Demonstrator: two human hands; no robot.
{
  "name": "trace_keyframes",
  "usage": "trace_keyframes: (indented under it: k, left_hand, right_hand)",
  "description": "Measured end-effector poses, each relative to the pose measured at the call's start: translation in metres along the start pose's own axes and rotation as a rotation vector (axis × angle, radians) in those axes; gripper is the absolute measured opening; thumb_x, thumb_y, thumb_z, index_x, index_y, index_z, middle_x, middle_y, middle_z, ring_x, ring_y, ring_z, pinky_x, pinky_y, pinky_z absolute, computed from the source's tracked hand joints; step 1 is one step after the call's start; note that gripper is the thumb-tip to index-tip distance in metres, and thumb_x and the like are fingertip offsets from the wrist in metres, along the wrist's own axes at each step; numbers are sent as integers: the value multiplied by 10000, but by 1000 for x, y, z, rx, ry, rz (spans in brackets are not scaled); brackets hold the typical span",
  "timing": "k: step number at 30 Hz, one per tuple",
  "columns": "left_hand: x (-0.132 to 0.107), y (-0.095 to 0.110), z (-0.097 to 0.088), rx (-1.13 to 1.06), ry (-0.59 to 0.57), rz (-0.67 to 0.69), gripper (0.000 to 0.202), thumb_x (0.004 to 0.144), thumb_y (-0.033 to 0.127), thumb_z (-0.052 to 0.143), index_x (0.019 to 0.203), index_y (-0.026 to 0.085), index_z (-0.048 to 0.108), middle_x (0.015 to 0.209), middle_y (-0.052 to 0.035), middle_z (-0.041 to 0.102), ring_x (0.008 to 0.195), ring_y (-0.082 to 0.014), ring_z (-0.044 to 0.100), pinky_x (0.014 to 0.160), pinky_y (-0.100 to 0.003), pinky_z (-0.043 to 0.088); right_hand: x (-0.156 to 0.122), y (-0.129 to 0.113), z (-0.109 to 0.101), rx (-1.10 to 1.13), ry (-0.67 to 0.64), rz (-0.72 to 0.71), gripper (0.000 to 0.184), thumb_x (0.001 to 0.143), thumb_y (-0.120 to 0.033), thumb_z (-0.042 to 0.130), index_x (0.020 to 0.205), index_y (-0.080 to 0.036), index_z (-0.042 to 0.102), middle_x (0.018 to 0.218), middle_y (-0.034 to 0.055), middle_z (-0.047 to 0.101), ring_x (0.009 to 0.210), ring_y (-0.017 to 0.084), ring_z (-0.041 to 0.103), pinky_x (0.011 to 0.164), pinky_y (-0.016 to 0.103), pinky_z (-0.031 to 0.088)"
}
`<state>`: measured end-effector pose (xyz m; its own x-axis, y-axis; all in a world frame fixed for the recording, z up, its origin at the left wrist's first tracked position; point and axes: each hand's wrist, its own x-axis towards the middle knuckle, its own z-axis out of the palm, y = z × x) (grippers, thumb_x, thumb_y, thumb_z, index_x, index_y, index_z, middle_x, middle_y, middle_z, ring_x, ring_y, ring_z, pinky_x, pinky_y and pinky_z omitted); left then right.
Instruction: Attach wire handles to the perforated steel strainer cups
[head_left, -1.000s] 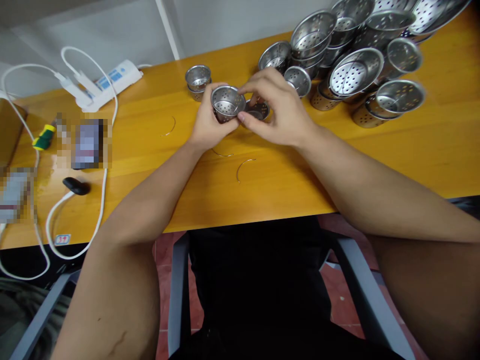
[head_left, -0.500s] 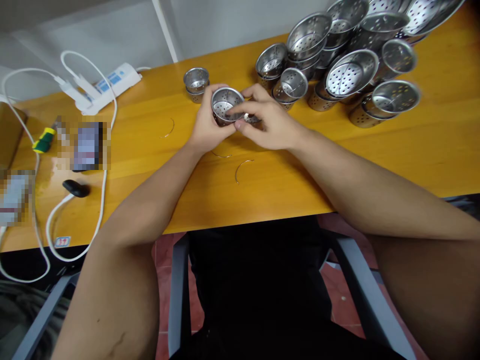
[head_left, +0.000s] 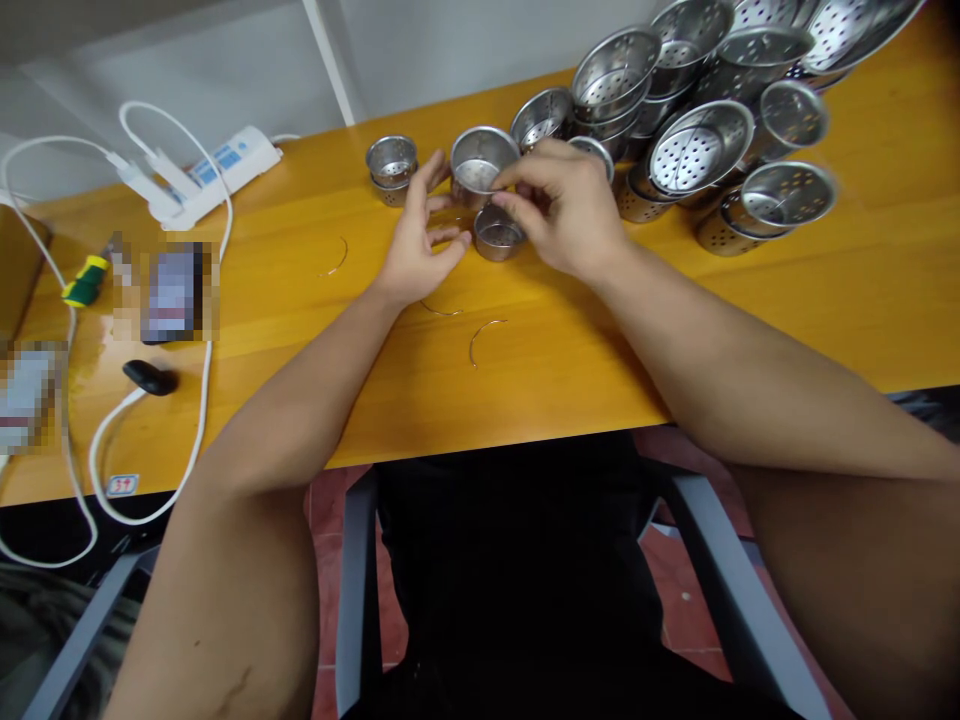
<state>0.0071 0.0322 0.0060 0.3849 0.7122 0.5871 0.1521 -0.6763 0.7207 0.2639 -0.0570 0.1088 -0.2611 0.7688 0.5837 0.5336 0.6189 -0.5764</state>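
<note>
My right hand (head_left: pixel 566 205) pinches the near rim of a round stainless steel strainer cup (head_left: pixel 476 165) between thumb and fingertips. That cup tilts slightly toward me, and whether its base touches the table cannot be told. Just below it a shallower perforated metal cup (head_left: pixel 498 238) stands on the table, partly behind my right fingers. My left hand (head_left: pixel 420 240) is open at the left of both cups, fingers apart and holding nothing. Thin curved wires (head_left: pixel 487 342) lie on the wood nearer to me.
Several perforated metal cups (head_left: pixel 701 150) are stacked at the back right. Two small nested cups (head_left: pixel 392 165) stand behind my left hand. On the left are a white power strip (head_left: pixel 217 180), cables, a blurred phone (head_left: pixel 174 293), a green-yellow object (head_left: pixel 86 282) and a black object (head_left: pixel 151 377).
My left hand has let go of the strainer cup and opened. The cup has moved away from me and slightly right, now in my right hand's pinch. The shallower cup is more exposed.
</note>
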Motion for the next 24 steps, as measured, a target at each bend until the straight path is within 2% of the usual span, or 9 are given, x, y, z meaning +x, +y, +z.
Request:
trace_keyframes:
  k: [3,7,9,12,16,19,24]
  left_hand:
    - [-4,8,-3,22,-37,-5,859,1060,525,899,1796,462,460,1837,-136,582,1507,-380,750,1120,-547,752]
    - [-10,28,-9,138,-154,57,678,1009,544,967,1606,345,712,1794,-155,621,1654,-410,644,1333,-598,637]
    - [-11,30,-11,193,-195,71,653,954,530,1031,1527,338,782,1768,-155,649,1683,-426,613,1414,-632,563]
    - [-11,26,-11,225,-244,77,544,911,497,1066,1389,349,852,1684,-139,721,1674,-450,617,1431,-690,532]
    - [-11,23,-9,202,-258,75,297,964,452,983,1195,318,852,1553,-130,799,1554,-412,712,1357,-662,602]
    - [-10,30,-8,181,-194,76,253,1010,446,925,1172,284,819,1583,-150,774,1504,-384,742,1339,-626,620]
    - [-5,40,-15,219,-51,82,257,1044,500,902,1095,296,754,1611,-132,724,1549,-374,692,1327,-587,629]
  right_hand:
    - [2,10,-2,2,24,-5,304,1164,-676,799,1094,-395,891,1054,61,858,960,367,753,968,573,624]
    - [1,18,1,37,89,50,267,1148,-682,837,1151,-418,872,1073,16,894,903,327,745,892,536,613]
    - [0,20,2,46,126,63,300,1123,-743,853,1143,-443,863,1058,-15,895,885,322,734,850,532,615]
    - [-1,22,4,69,152,92,338,1104,-784,862,1163,-452,864,1056,-24,891,854,317,731,840,539,611]
    - [-2,25,9,128,150,108,372,1082,-776,903,1210,-429,862,1105,10,892,851,319,740,861,547,591]
    - [-2,30,14,162,137,117,381,1089,-780,899,1177,-412,852,1073,18,880,876,328,737,866,542,582]
    - [-2,45,24,202,121,101,450,1117,-810,865,1163,-363,836,1039,21,870,867,293,704,870,493,564]
